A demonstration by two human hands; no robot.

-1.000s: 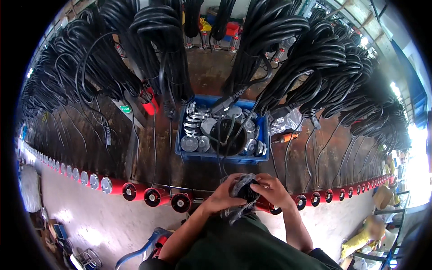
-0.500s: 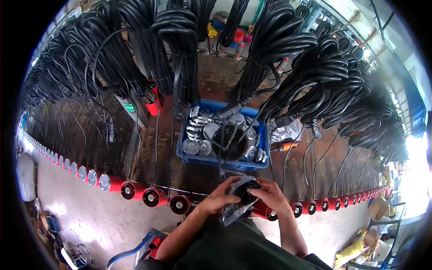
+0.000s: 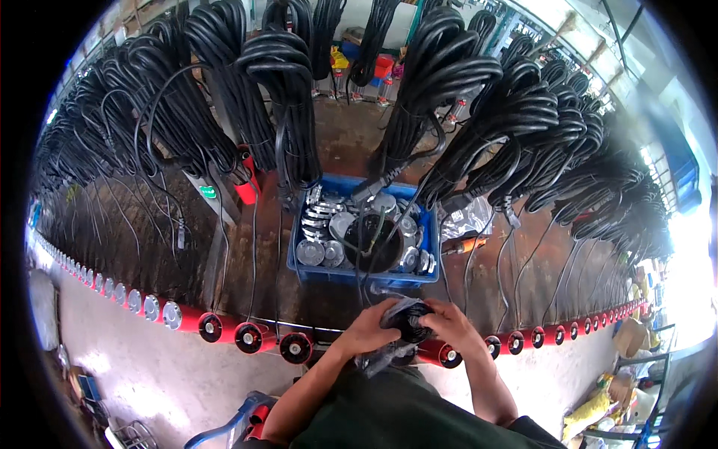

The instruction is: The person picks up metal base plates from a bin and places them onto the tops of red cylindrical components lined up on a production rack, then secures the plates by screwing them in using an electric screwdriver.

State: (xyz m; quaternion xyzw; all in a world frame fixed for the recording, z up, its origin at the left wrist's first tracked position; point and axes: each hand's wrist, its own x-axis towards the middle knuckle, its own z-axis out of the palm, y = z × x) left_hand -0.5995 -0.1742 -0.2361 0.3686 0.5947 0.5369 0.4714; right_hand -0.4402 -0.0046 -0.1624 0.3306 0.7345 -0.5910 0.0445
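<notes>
Low in the middle of the frame, both hands close around one round black part [image 3: 410, 320] wrapped in a clear plastic bag [image 3: 381, 358]. The left hand [image 3: 368, 329] curls its fingers over the part's left side, thumb tucked under, clenched on it. The right hand [image 3: 447, 323] grips the right side, fingers bent across the top, so the part sits pinched between the two hands; loose bag plastic hangs below them. Just behind the hands runs a row of red cylinders [image 3: 254, 337] with round black ends, curving across the frame from lower left to lower right. Above it, at the centre, stands a blue crate [image 3: 307, 275] full of silvery round parts and a black round one. Bundles of coiled black cables [image 3: 456, 90] hang across the whole upper frame.
</notes>
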